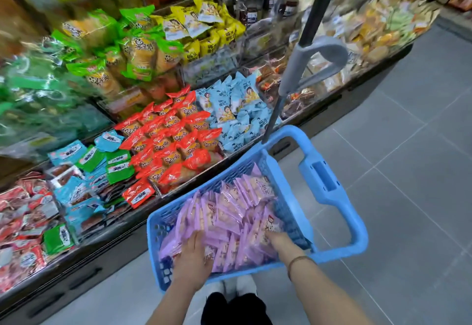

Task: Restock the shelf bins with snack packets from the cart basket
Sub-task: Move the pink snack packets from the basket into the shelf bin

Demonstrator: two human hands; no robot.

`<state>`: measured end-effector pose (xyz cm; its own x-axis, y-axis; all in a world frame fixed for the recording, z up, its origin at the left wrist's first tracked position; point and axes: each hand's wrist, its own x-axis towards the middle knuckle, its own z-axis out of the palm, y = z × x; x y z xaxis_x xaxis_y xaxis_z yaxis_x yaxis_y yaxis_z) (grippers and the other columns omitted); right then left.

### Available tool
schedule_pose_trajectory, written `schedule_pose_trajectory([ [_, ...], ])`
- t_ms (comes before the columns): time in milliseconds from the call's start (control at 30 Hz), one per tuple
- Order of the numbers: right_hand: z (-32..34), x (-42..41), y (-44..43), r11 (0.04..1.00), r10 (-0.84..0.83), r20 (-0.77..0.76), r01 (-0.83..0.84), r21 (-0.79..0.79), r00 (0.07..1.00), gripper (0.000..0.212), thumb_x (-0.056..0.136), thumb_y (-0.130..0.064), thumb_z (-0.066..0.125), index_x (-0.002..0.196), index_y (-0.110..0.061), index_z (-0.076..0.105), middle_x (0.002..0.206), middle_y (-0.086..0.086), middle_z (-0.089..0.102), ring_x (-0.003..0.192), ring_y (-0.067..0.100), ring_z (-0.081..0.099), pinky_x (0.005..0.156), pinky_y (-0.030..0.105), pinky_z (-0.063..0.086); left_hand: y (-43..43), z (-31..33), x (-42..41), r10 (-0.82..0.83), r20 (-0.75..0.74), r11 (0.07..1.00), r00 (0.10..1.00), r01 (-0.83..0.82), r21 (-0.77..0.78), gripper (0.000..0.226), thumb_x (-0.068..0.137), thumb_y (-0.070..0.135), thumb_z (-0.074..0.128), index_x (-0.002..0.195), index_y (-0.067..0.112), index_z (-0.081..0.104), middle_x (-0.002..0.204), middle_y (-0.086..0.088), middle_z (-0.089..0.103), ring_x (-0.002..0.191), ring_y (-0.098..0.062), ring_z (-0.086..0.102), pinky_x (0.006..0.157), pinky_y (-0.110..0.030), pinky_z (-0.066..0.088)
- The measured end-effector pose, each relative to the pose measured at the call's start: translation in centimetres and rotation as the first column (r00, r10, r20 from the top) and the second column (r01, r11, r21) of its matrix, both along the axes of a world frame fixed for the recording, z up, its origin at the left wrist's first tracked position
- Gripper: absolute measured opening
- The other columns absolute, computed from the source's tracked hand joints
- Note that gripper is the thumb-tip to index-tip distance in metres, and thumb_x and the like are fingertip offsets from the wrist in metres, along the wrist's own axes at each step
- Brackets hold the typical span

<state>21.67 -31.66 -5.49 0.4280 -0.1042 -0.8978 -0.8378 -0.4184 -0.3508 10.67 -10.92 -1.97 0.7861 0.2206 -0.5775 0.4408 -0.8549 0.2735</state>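
Left hand (191,255) and right hand (279,242) reach into purple snack packets (237,204) in the blue cart basket (329,179) beside shelf bins (115,222); fingers (197,235) buried, grasp cannot be told.

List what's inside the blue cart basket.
Purple snack packets, loosely piled, fill the blue basket. The left hand rests on the pile; the right hand has its fingertips buried in it. The packets cover the basket floor and any lower layers.
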Motion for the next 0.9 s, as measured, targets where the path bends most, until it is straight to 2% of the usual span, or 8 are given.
schedule_pose_trajectory([
  [133,-1.2,0.5,0.3,0.97,-0.209,-0.144,0.224,0.097,0.967,0.056,0.089,-0.022,0.063,0.135,0.003,0.043,0.138,0.017,0.049,0.127,0.029,0.046,0.108,0.037,0.037,0.4,-0.7,-0.2,0.038,-0.003,0.999,0.999,-0.038,-0.037,0.071,0.092,0.029,0.051,0.151,0.017,0.012,0.158,0.0,0.014,0.143,-0.019,0.022,0.107,-0.036,0.037],
  [267,-1.9,0.8,0.2,0.936,-0.28,-0.189,0.312,0.165,0.941,0.049,0.084,-0.017,0.068,0.127,0.002,0.053,0.125,0.016,0.057,0.118,0.029,0.051,0.104,0.039,0.04,0.4,-0.9,-0.4,0.08,0.009,0.994,0.997,-0.079,-0.078,0.072,0.093,0.027,0.051,0.152,0.018,0.01,0.16,0.001,0.01,0.143,-0.02,0.024,0.11,-0.036,0.034],
  [333,-1.9,0.9,0.3,0.938,-0.268,-0.191,0.301,0.173,0.944,0.048,0.087,-0.019,0.065,0.128,0.002,0.052,0.119,0.015,0.057,0.107,0.026,0.052,0.094,0.037,0.044,0.3,-1.0,-0.5,0.103,0.013,0.989,0.995,-0.101,-0.109,0.071,0.094,0.025,0.051,0.152,0.018,0.01,0.16,0.0,0.01,0.143,-0.021,0.025,0.11,-0.035,0.033],
  [400,-2.1,0.9,0.6,0.957,-0.229,-0.153,0.252,0.145,0.961,0.05,0.087,-0.024,0.064,0.129,0.001,0.052,0.125,0.016,0.058,0.102,0.023,0.054,0.097,0.037,0.046,0.3,-1.0,-0.5,0.116,0.013,0.985,0.993,-0.113,-0.127,0.073,0.093,0.024,0.052,0.152,0.019,0.01,0.16,0.0,0.011,0.143,-0.021,0.026,0.111,-0.035,0.033],
  [567,-1.4,0.3,1.1,0.925,-0.328,-0.179,0.354,0.137,0.927,0.088,0.072,-0.036,0.08,0.142,-0.006,0.036,0.141,0.01,0.047,0.129,0.03,0.042,0.11,0.043,0.031,0.5,-0.9,-0.2,0.149,0.001,0.972,0.989,-0.146,-0.183,0.072,0.09,0.024,0.055,0.151,0.018,0.017,0.159,-0.001,0.016,0.14,-0.023,0.03,0.11,-0.034,0.033],
  [667,-1.5,0.0,1.9,0.89,-0.363,-0.207,0.404,0.21,0.909,0.092,0.07,-0.033,0.081,0.145,-0.01,0.032,0.143,0.01,0.045,0.133,0.03,0.039,0.111,0.042,0.029,0.7,-0.7,0.1,0.161,-0.019,0.965,0.987,-0.162,-0.207,0.07,0.09,0.024,0.055,0.15,0.017,0.02,0.157,-0.004,0.021,0.139,-0.024,0.032,0.109,-0.031,0.033],
  [800,-2.0,-0.2,2.9,0.932,-0.257,-0.168,0.29,0.217,0.952,0.087,0.074,-0.043,0.076,0.144,-0.009,0.035,0.141,0.006,0.048,0.131,0.028,0.041,0.113,0.043,0.032,1.0,-0.8,0.4,0.156,-0.047,0.963,0.987,-0.163,-0.216,0.069,0.09,0.025,0.055,0.15,0.015,0.021,0.156,-0.006,0.024,0.139,-0.023,0.031,0.11,-0.03,0.03],
  [900,-2.4,0.2,3.3,0.939,-0.197,-0.193,0.242,0.244,0.961,0.085,0.076,-0.051,0.071,0.144,-0.014,0.036,0.148,0.006,0.04,0.136,0.029,0.035,0.113,0.04,0.029,1.0,-0.8,0.6,0.181,-0.066,0.957,0.981,-0.191,-0.219,0.07,0.09,0.025,0.055,0.15,0.014,0.021,0.157,-0.006,0.023,0.142,-0.023,0.028,0.113,-0.029,0.026],
])
